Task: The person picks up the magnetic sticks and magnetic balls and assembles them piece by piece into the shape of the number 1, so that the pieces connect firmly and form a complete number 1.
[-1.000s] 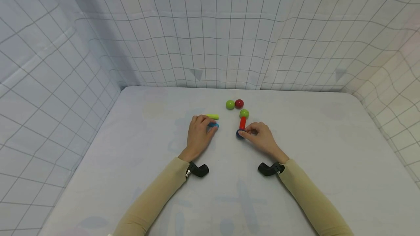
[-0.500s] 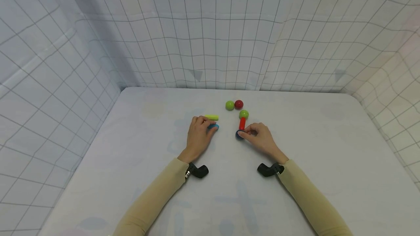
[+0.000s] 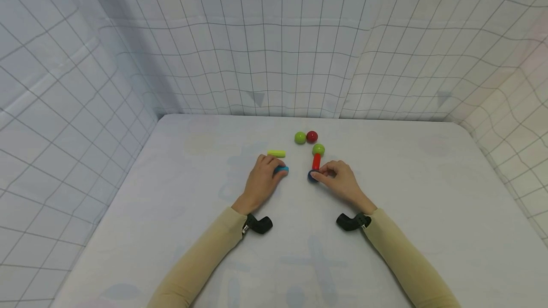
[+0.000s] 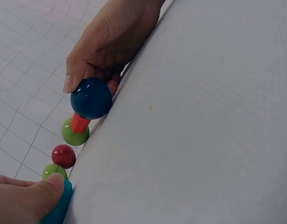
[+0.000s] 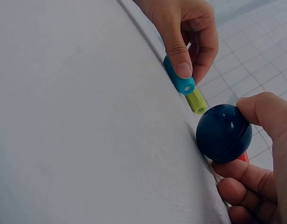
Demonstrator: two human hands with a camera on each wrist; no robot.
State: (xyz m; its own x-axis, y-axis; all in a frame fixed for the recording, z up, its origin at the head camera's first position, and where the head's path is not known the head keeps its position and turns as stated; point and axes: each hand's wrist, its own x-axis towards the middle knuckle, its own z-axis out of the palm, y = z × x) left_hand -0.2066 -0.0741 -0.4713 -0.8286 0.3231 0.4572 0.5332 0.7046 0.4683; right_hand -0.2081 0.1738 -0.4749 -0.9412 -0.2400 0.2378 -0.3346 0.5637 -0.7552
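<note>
Between thumb and fingers, my left hand pinches a light blue rod, which lies low along the table with a small pale hole in its end. My right hand grips a dark blue ball, thumb on one side and index finger on the other. A red rod runs from this ball to a green ball, the three in one line; in the left wrist view the red rod meets both balls. Just beyond the left fingers lies a yellow-green rod.
Behind the red rod, a second green ball and a dark red ball sit side by side. The white table ends at a grid-patterned curtain at the back and sides. Each wrist wears a black camera mount.
My left hand has drawn the light blue rod slightly toward me and to the right, away from the yellow-green rod. My right hand has stayed on the dark blue ball.
</note>
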